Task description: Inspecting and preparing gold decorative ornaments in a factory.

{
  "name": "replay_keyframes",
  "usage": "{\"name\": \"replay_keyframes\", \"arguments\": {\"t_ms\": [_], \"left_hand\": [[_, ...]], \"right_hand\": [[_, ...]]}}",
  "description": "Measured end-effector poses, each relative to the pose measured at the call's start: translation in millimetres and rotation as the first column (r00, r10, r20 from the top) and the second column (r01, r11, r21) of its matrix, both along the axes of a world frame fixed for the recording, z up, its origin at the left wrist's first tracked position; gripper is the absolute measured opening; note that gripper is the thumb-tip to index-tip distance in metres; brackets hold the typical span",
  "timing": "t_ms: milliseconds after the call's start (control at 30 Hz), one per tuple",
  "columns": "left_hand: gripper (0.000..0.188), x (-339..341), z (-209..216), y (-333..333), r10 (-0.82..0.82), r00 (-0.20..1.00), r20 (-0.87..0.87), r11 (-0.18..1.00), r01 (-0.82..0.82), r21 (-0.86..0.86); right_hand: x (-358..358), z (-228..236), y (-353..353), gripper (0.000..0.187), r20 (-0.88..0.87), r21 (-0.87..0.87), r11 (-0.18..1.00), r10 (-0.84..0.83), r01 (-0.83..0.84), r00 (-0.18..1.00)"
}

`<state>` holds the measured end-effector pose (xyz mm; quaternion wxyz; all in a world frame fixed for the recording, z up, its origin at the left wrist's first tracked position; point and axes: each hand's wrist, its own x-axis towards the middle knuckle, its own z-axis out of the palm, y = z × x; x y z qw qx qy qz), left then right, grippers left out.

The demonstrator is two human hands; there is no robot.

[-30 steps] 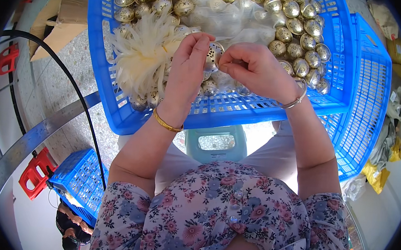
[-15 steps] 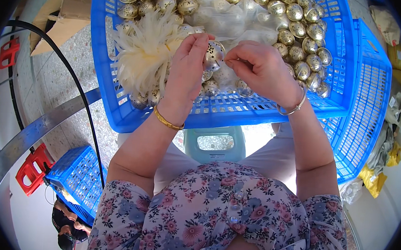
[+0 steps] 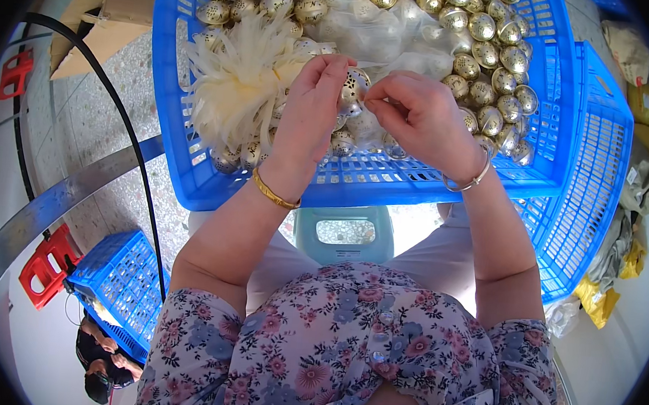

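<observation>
My left hand (image 3: 308, 115) is closed on a gold perforated metal ball (image 3: 352, 93), its holes cut in small shapes. Close to the ball's right side, my right hand (image 3: 429, 123) makes a pinch; whatever lies between its fingertips is too small to make out. Both hands are over the near part of a large blue plastic crate (image 3: 370, 189). Beside my left hand lies a bundle of pale cream ribbon-like strips (image 3: 238, 95). Many similar gold balls (image 3: 495, 79) fill the crate, and a clear plastic bag (image 3: 385, 34) lies among them.
Another blue crate (image 3: 590, 168) stands at the right, with cloth bundles (image 3: 645, 187) beyond it. A pale green stool (image 3: 345, 234) is beneath the crate. Left are a cardboard box (image 3: 111, 22), a black cable (image 3: 116, 113), a red stool (image 3: 47, 266), a smaller blue crate (image 3: 119, 286) and another person (image 3: 103, 360).
My right fingers have come slightly closer to the ball, which is turned a little in my left hand. The view has shifted slightly; both hands keep their grips.
</observation>
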<state>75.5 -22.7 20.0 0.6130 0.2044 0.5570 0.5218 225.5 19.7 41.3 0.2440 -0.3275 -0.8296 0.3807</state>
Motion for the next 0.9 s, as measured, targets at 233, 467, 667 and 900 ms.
{"name": "replay_keyframes", "arguments": {"t_ms": [233,467,667,900], "left_hand": [[0.027,1.2,-2.5,-0.8,0.026,0.999,-0.020,0.999,-0.026,0.018],[0.027,0.8,-5.3,-0.3,0.073,0.991,-0.111,0.997,-0.071,0.022],[0.026,-1.0,-3.1,4.1,-0.012,0.991,-0.130,0.983,0.035,0.181],[0.035,-2.2,7.4,5.1,0.011,0.815,-0.579,0.855,0.293,0.429]], "right_hand": [[-3.0,-2.5,-2.4,0.005,-0.004,-0.060,0.998,-0.014,0.014,1.000],[-12.1,-3.2,-10.2,0.005,0.005,-0.131,0.984,-0.117,0.117,0.993],[-16.0,-7.6,-6.1,0.007,0.000,-0.106,0.955,-0.279,0.277,0.960],[-2.8,-1.5,11.0,0.008,-0.030,-0.446,0.832,-0.382,0.330,0.924]]}}
